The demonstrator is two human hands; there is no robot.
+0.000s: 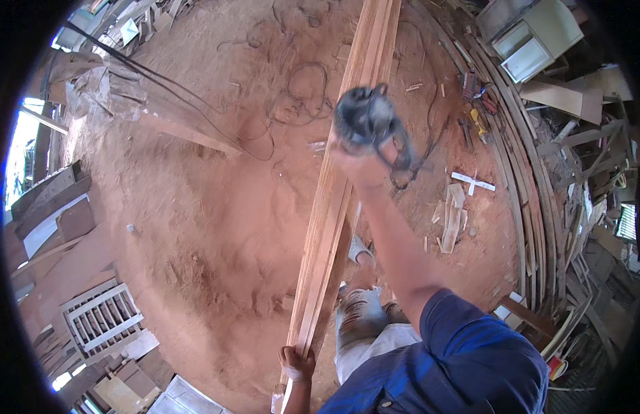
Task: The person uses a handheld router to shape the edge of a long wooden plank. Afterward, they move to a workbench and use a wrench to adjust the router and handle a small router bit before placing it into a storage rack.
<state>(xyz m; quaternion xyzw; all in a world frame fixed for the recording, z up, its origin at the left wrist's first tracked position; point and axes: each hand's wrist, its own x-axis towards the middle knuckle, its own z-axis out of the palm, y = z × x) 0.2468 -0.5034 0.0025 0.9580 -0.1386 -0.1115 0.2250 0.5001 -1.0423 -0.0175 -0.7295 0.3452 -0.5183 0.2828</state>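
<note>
A long wooden beam (321, 255), grooved along its length, runs from the far side down toward my body. Near its close end, my left hand (297, 363) is closed around the beam's edges. Farther along, my right hand (361, 162) grips a dark corded power tool (367, 119) over the beam. The tool is smeared by motion, so its exact kind does not show. Its black cord hangs in a loop on the right side. Whether the tool's underside touches the wood is hidden.
Cables (310, 86) lie looped on the dusty ground beyond the beam. To the right are wood scraps (453, 217), a white cross-shaped piece (474, 182), hand tools (477, 124) and long stacked boards (523, 179). A slatted wooden frame (105, 321) lies at the left.
</note>
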